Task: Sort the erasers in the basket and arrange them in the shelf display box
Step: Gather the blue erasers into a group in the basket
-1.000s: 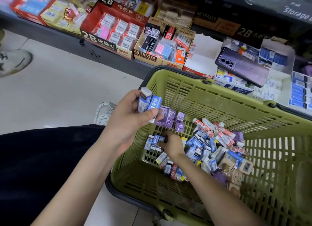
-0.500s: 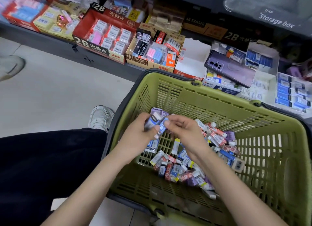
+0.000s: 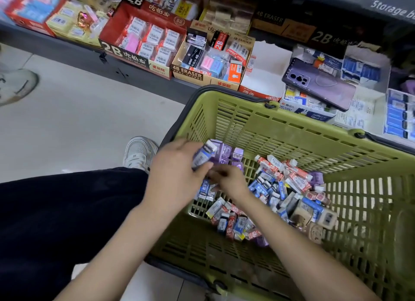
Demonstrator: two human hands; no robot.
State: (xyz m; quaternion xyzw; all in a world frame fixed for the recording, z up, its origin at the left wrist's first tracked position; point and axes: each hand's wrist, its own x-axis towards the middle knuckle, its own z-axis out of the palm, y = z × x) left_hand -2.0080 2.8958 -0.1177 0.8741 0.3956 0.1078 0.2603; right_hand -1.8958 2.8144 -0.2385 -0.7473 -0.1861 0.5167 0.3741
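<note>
Green basket (image 3: 292,130) — left hand (image 3: 177,177) clutches erasers (image 3: 203,157), right hand (image 3: 231,179) adjoining.

— Premises?
— Stationery shop. A low dark shelf (image 3: 67,51) carries red cardboard display boxes (image 3: 139,38) marked "2B" and "4B ERASER"; a green plastic shopping basket (image 3: 292,130) stands alongside.

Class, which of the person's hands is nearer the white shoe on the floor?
Left. The left hand is at the basket's near-left wall, just right of the shoe; the right hand is farther right, inside the basket.
</note>
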